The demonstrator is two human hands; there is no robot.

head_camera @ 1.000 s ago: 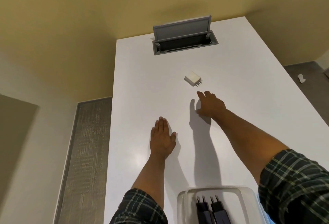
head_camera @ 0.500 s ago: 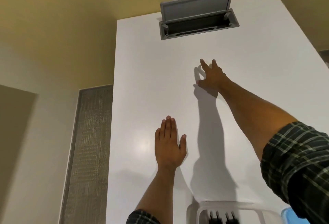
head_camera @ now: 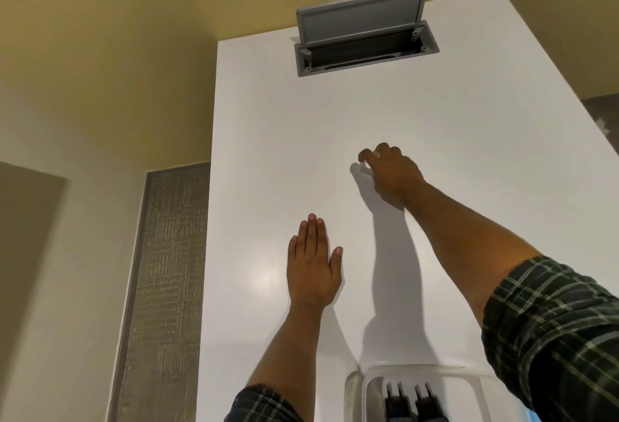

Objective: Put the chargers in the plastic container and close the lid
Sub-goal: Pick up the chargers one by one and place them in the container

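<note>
My right hand (head_camera: 392,173) is stretched out over the white table (head_camera: 268,153), with its fingers curled around a small white charger (head_camera: 364,171). Only a sliver of the charger shows under the fingertips. My left hand (head_camera: 315,264) lies flat on the table, palm down, fingers together, holding nothing. At the bottom edge stands the clear plastic container (head_camera: 418,371), open, with two black chargers (head_camera: 413,403) lying side by side inside, prongs pointing away from me. A corner of something blue (head_camera: 536,417) shows at the container's right.
A grey cable hatch (head_camera: 365,49) with its flap raised is set into the far end of the table. The table's left edge runs down near my left arm, with floor and a grey textured strip (head_camera: 164,287) beyond it.
My right hand reached forward over the white charger, closed its fingers on it and has drawn back a little. The left hand stayed flat on the table.
</note>
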